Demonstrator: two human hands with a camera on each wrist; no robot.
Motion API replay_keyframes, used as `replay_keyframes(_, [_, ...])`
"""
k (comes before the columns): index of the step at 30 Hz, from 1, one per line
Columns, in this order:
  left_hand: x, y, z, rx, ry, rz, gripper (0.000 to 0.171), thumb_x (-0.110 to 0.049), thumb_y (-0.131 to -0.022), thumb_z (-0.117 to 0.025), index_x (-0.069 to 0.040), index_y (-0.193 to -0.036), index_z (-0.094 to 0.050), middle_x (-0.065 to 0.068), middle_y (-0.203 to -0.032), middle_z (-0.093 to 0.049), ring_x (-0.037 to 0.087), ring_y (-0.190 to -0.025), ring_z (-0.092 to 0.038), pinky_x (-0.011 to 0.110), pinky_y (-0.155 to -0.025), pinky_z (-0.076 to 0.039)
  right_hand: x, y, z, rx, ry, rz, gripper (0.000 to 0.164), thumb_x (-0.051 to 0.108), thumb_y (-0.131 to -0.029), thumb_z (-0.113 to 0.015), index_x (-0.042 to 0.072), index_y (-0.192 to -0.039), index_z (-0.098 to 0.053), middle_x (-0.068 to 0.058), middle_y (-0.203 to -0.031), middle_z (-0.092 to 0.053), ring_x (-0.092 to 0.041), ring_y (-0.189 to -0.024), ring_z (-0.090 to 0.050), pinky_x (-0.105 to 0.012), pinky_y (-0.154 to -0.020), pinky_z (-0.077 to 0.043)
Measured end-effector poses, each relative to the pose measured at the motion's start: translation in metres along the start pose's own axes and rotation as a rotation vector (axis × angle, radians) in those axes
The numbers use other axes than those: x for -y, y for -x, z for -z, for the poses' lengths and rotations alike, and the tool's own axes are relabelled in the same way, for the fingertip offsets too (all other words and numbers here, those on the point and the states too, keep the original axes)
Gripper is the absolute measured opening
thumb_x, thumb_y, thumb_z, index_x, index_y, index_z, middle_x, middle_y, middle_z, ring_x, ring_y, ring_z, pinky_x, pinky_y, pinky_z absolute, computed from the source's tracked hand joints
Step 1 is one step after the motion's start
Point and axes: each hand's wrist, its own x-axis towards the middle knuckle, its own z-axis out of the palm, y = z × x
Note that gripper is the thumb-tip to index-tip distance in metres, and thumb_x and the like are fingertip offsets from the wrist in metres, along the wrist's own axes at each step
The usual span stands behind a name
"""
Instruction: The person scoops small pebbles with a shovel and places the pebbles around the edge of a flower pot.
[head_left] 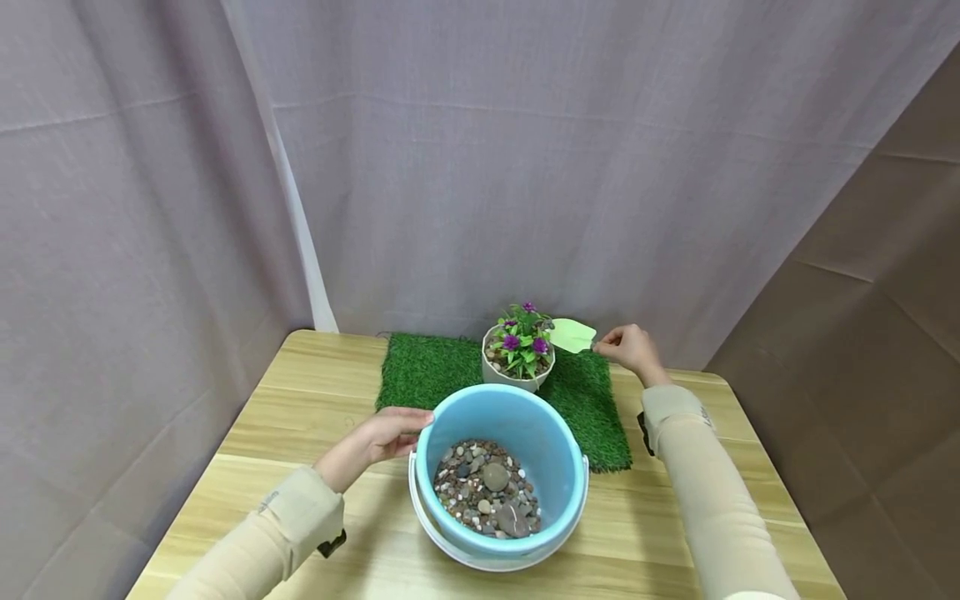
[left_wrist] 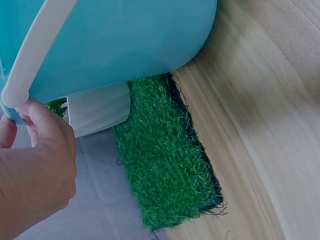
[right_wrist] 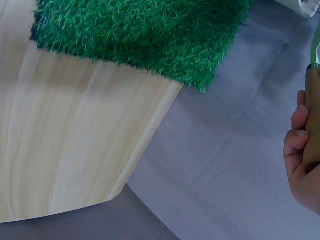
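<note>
My left hand [head_left: 384,434] pinches the left rim of a light blue bucket [head_left: 517,410], close to where its white carrying handle [left_wrist: 45,47] joins. Inside the bucket lie many small pebbles [head_left: 457,487] and a few larger stones. My right hand [head_left: 633,348] holds a garden trowel by its brown handle [right_wrist: 313,117]. The pale green trowel blade [head_left: 572,335] points left, its tip over the right edge of a white flowerpot [head_left: 504,380]. Small greyish pieces show at that tip. Purple flowers with green leaves [head_left: 523,348] stand in the pot among pebbles.
The pot stands on a green artificial grass mat [head_left: 431,358], which lies at the back of a light wooden table [head_left: 315,400]. Grey curtains [head_left: 480,208] hang right behind the table and along its sides. The bucket overlaps the mat's front in the head view.
</note>
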Motion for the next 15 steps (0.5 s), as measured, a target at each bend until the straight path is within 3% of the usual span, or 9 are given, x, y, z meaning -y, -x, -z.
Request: replay_keyframes(15, [-0.001,-0.001,0.000,-0.011,-0.009,0.006,0.049,-0.015,-0.093,-0.059,0.009,-0.133,-0.045,-0.002,-0.079,-0.064,0.005,-0.067,-0.059,0.012,-0.064,-0.057,0.020,-0.022,-0.023,-0.007,0.050,0.053,0.019,0.020,-0.081,-0.069,0.001,-0.084,-0.071,-0.013,-0.081,-0.070,-0.018,-0.067,-0.058,-0.028,-0.059,-0.049])
